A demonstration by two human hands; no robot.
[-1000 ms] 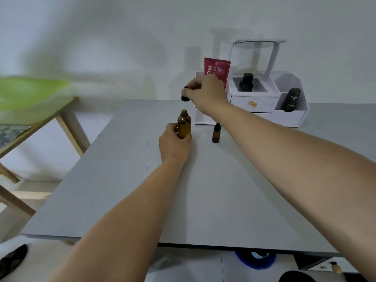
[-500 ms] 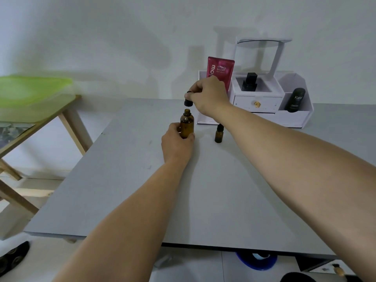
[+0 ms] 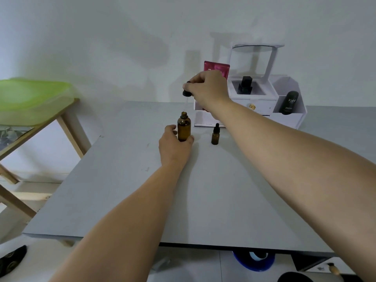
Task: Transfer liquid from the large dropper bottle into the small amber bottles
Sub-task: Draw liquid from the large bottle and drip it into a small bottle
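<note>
Two amber bottles are seen upright on the grey table (image 3: 234, 190), near its far edge. The large dropper bottle (image 3: 184, 127), uncapped, is gripped at its base by the left hand (image 3: 174, 146). Its black dropper cap (image 3: 187, 93) is pinched in the right hand (image 3: 207, 88) above the open neck. The small amber bottle (image 3: 215, 134), capped, is set just to the right, apart from both hands, before a white organizer (image 3: 284, 117).

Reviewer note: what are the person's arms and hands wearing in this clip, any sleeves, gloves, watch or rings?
Nothing visible is worn. The left hand and right hand are bare, without gloves, and no rings show from this angle. Both forearms are bare up to the frame edge: no sleeves, watch, bracelet or markings.
</note>
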